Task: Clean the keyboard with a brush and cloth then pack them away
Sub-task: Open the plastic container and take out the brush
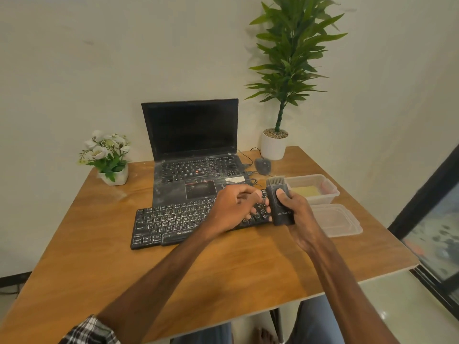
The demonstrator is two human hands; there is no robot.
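Keyboard (188,219) lies long-ways across the worktop (223,269), below and left of the brush (280,202). Right hand (295,212) grips the brush upright, bristles up, thumb pressed on its face. Left hand (236,204), fingers loosely curled and empty, hovers above the right-end keys, nearer.
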